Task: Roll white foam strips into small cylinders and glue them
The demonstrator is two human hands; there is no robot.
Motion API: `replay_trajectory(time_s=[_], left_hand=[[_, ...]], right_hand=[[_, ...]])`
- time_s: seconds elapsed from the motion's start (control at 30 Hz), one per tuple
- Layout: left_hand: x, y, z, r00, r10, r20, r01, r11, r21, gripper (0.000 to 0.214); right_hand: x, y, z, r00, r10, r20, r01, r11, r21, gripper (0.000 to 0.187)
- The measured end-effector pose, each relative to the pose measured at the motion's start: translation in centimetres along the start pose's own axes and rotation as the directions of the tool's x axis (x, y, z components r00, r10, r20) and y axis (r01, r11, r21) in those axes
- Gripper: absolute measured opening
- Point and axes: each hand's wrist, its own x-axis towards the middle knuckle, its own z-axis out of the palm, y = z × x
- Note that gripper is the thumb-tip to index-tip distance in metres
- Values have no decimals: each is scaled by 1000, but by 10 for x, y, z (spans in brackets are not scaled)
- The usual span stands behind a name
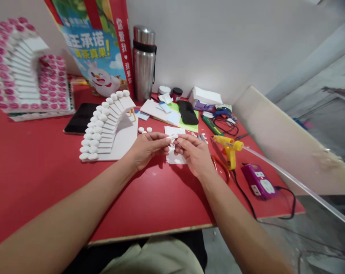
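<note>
My left hand (pixel 149 149) and my right hand (pixel 193 153) meet over the red table (pixel 35 171), fingertips pinched together on a small white foam piece (pixel 172 139). Under them lies a white foam sheet (pixel 175 156). To the left stands a white foam staircase model (pixel 108 127) edged with white round caps. Two loose white caps (pixel 145 130) lie just beyond my left hand.
A yellow glue gun (pixel 229 149) and red scissors (pixel 219 167) lie right of my right hand, then a purple power strip (pixel 258 182). A steel flask (pixel 144 62), a black phone (pixel 81 118), a pink-capped staircase model (pixel 26 68) and assorted craft supplies (pixel 189 110) are behind.
</note>
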Motion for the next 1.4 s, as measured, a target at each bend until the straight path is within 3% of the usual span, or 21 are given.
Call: replay_trajectory(time_s=[0.63, 1.4], left_hand=[[1, -4, 0, 1000, -13, 10, 13, 1000, 20, 38], [2, -8, 0, 1000, -5, 12, 5, 1000, 13, 38]], right_hand=[[3, 6, -3, 993, -106, -42, 97, 978, -182, 13], [-6, -1, 2, 956, -293, -3, 256, 841, -477, 12]])
